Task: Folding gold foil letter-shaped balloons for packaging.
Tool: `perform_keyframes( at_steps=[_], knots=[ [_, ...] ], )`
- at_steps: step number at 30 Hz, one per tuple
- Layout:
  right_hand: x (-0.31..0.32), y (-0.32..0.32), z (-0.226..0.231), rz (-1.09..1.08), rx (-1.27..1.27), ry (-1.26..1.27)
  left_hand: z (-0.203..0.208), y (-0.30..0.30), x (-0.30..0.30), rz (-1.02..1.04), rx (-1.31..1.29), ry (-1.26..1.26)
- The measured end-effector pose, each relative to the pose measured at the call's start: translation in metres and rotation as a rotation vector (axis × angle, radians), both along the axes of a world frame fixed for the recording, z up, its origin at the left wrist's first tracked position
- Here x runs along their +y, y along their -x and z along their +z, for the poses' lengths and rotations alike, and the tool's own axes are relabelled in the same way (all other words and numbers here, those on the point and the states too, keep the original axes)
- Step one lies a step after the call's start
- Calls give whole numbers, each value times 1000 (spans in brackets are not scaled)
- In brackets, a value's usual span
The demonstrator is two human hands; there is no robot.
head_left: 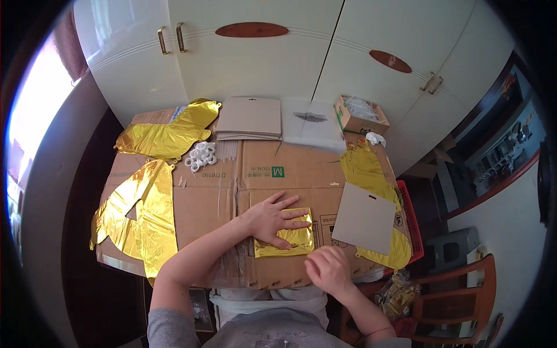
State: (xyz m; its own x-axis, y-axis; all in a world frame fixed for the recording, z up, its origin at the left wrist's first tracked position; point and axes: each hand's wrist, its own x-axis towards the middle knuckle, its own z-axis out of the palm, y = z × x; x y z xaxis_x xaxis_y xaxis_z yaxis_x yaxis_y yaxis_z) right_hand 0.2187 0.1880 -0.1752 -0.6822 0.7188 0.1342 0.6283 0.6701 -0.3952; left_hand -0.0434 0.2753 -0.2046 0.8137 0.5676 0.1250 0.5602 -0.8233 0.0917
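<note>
While the left hand (272, 220) presses flat, grip released, on folded foil (284, 239) near the surface's (220, 191) front edge, the right hand (329, 269) curls loosely, grasping nothing visible.

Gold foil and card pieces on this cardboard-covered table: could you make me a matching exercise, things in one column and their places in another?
Things:
1. folded gold foil square
2. grey card sheet
3. white rings
4. small open box

Places:
A. far right, by the cupboard doors
B. under the left hand
C. beside the gold foil shape at the far left
D. right side, lying over gold foil

Pairs: 1-B, 2-D, 3-C, 4-A
</note>
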Motion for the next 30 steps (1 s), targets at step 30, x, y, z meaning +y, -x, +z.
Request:
perform_keyframes(
  at_steps=[30],
  knots=[
    [46,5,-4,363,-339,-175,-3,-4,-27,58,31,6]
  ],
)
